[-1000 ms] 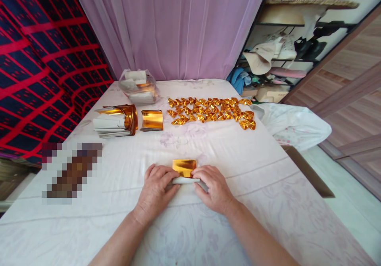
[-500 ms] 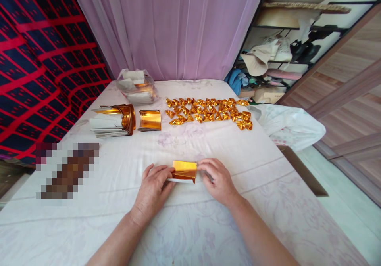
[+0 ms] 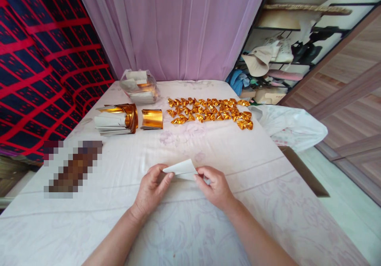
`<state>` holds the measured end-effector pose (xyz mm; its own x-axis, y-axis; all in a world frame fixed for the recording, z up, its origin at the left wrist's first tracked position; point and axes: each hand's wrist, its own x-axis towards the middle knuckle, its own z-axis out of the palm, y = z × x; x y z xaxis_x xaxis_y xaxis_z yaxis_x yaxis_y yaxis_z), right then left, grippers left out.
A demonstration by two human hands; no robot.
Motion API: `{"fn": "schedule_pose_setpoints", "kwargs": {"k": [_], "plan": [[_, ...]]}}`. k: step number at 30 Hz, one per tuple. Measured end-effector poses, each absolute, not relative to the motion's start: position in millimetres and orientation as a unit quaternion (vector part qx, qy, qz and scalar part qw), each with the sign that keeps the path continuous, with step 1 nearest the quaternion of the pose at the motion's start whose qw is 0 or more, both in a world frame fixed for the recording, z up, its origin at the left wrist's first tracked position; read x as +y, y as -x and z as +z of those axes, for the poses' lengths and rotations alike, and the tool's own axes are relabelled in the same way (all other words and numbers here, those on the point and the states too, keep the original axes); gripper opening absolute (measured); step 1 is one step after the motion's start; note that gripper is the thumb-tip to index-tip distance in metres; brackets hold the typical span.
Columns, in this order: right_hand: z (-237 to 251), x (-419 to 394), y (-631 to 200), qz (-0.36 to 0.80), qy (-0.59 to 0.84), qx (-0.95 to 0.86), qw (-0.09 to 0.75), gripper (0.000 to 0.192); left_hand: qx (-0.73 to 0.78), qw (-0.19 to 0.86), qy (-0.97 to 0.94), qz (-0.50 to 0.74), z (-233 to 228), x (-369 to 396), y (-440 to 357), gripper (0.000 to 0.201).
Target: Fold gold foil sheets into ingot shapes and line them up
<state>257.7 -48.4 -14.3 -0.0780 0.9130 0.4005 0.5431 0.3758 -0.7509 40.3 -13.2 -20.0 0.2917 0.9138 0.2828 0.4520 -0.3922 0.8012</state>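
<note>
Between my two hands is a sheet of gold foil paper [image 3: 180, 168], its white back showing and partly folded over. My left hand [image 3: 153, 186] pinches its left end between thumb and fingers. The right end is gripped by my right hand [image 3: 216, 186], thumb in front. Farther off on the table lie several folded gold foil pieces [image 3: 208, 110] in rows. A small stack of gold foil sheets [image 3: 152, 119] stands to their left, beside a larger curled stack of foil paper [image 3: 114, 121].
A clear plastic bag of paper [image 3: 139, 87] sits at the table's back left. On the right edge lies a white plastic bag [image 3: 293, 125]. Shelves with a cap [image 3: 258, 62] and shoes stand beyond, and a purple curtain [image 3: 178, 28] hangs behind the table [image 3: 190, 226].
The paper has gone from gold side up to white side up, with a fold now raised. My right hand has closed on its right end; my left hand now pinches the left end.
</note>
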Motion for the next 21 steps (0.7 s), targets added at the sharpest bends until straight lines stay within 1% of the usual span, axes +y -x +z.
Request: {"fn": "schedule_pose_setpoints", "kwargs": {"k": [2,4,6,7,11,15,18,21], "plan": [[-12,-51,-251,0.319,0.531,-0.646,0.446,0.019,0.481,0.343,-0.699,0.402,-19,-14,-44,0.018],[-10,-53,-245,0.423,0.528,-0.586,0.447,0.018,0.485,0.37,-0.667,0.428,-19,-14,-47,0.018],[-9,-54,-243,0.49,0.524,-0.539,0.442,0.017,0.481,0.394,-0.647,0.441,-19,-13,-48,0.021],[-10,-54,-242,0.504,0.527,-0.525,0.439,0.019,0.479,0.407,-0.643,0.438,-20,-13,-49,0.026],[-13,-50,-247,0.485,0.557,-0.515,0.435,0.02,0.471,0.438,-0.65,0.405,-22,-13,-47,0.054],[-15,-48,-252,0.474,0.567,-0.522,0.425,0.018,0.453,0.44,-0.68,0.373,-22,-13,-44,0.068],[-13,-48,-252,0.457,0.573,-0.549,0.401,0.019,0.44,0.369,-0.725,0.381,-20,-11,-42,0.067],[-11,-49,-252,0.419,0.567,-0.6,0.379,0.025,0.436,0.248,-0.779,0.376,-13,-8,-40,0.052]]}}
